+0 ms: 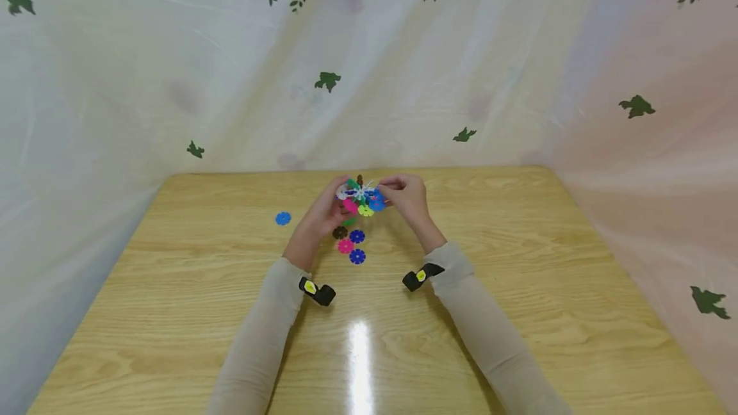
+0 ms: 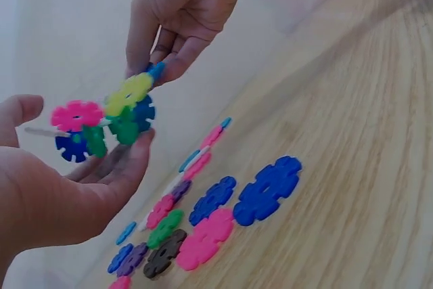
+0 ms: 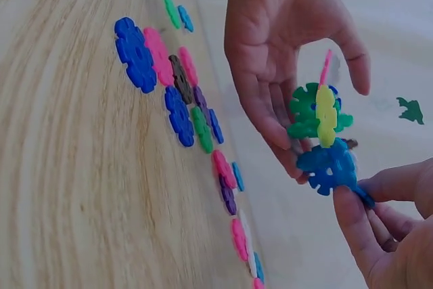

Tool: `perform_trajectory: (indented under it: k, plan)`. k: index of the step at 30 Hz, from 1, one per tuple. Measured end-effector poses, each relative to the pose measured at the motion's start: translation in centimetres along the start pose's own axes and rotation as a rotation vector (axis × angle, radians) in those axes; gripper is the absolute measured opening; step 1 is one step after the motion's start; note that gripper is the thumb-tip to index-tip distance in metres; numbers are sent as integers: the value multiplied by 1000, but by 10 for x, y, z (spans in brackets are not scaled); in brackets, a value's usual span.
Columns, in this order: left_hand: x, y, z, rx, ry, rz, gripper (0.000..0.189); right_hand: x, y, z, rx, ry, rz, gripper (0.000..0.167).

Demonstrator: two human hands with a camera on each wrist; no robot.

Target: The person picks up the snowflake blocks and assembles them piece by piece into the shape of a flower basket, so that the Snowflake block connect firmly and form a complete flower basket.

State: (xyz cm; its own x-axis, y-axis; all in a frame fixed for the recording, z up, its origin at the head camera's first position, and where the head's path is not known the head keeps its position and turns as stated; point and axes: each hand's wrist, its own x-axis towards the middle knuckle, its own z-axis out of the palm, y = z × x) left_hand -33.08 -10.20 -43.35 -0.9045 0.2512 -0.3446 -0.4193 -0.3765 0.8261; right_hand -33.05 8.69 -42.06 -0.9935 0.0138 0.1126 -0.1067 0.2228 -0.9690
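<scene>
Above the table, a cluster of interlocking snowflake discs (image 1: 361, 193) in white, green, pink, yellow and blue is held between both hands. My left hand (image 1: 325, 210) holds it from the left, fingers curled beneath and behind it, thumb standing apart in the right wrist view. On the other side, my right hand (image 1: 408, 200) pinches a blue snowflake disc (image 3: 363, 195) between thumb and fingers, at the edge of the cluster. A yellow disc (image 3: 326, 116) and a green disc (image 3: 306, 109) stand out from the cluster beside the left fingers.
Loose discs lie on the wooden table (image 1: 519, 312) below the hands: dark blue (image 1: 357, 256), pink (image 1: 345, 246), brown (image 1: 340, 232) and others. One light blue disc (image 1: 283, 218) lies apart to the left. A patterned curtain (image 1: 392, 107) hangs behind the table.
</scene>
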Motion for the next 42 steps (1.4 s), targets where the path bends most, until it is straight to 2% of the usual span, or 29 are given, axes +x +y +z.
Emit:
perform_trajectory:
  k: [2,5,8,12,15,19,23,26,30,35,42]
  plan:
    - [-1,-1,2,-61,1,16,24,-1,1,2,30,28,8,17]
    - [-3,-5,7,-77,27,59,19,-2,3,7,53,29,10,17]
    - [-1,-8,10,-77,71,140,16,-3,3,12,63,-9,9,19]
    - [2,-9,10,-76,156,205,33,-6,0,15,72,-97,14,21]
    - [1,-6,8,-43,188,179,46,-4,-1,9,58,-186,17,24]
    - [-2,-2,5,-30,149,128,50,3,-4,-9,-2,-314,28,31]
    - [-5,3,-3,-54,76,86,39,16,-8,-32,-141,-429,11,32]
    - [-6,7,-10,-25,37,69,25,28,-10,-47,-270,-504,-28,33]
    - [-8,12,-15,19,34,62,26,45,-5,-61,-397,-582,-65,35]
    - [-8,14,-16,29,59,47,45,63,9,-71,-491,-602,-75,30]
    - [-6,11,-15,14,61,44,33,75,29,-71,-545,-569,-59,31]
